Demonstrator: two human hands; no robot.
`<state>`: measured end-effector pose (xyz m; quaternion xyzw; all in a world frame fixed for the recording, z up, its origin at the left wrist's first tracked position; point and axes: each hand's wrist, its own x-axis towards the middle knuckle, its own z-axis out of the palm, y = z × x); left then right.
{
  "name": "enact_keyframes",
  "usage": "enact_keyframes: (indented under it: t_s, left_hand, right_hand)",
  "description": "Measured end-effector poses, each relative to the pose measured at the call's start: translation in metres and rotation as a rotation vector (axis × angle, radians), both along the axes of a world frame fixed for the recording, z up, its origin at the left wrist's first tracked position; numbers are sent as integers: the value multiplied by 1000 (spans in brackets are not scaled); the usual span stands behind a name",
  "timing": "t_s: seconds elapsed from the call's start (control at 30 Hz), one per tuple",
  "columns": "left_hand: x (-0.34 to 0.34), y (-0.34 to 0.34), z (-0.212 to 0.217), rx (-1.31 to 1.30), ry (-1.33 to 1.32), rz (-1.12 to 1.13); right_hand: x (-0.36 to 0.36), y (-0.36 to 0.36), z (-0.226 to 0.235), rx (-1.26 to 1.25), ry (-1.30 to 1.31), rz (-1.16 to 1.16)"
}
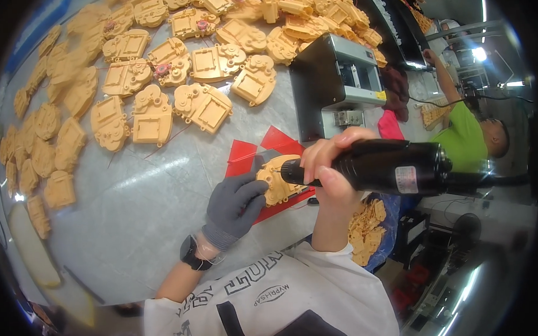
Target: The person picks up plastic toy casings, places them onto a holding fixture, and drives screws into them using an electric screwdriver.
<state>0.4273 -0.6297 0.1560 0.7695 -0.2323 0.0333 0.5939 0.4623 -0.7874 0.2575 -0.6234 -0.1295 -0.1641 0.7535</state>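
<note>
My bare right hand (334, 160) is wrapped round a black electric screwdriver (387, 167), held nearly level across the view with its tip pointing left. That tip meets a yellow plastic housing (275, 179), which sits on a red fixture (242, 154) on the grey table. My left hand (235, 206), in a grey glove, presses its fingers against the left side of the housing. Part of the housing is hidden behind the screwdriver's nose and the gloved fingers. Whether a screw is under the tip, I cannot make out.
Many more yellow housings (204, 105) cover the far and left table (140, 208), some with red wires. A black and silver machine (337, 71) stands beyond the fixture. Small yellow parts (366, 233) fill a blue-lined container at right. A person in green (469, 131) works farther right.
</note>
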Motion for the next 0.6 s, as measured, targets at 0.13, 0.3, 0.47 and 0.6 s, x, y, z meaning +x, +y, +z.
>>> enact_keyframes:
  t_s: [0.13,0.3,0.47,0.6]
  left_hand:
    - [-1,1,0,16,16,-1]
    - [0,1,-1,25,17,-2]
    - [-1,1,-1,34,7,3]
    - [0,0,-3,27,4,1]
  right_hand:
    - [2,3,-1,-18,20,-18]
    - [3,5,-1,-2,36,-23]
    - [5,4,2,17,18,-14]
    - [4,3,2,4,19,-14]
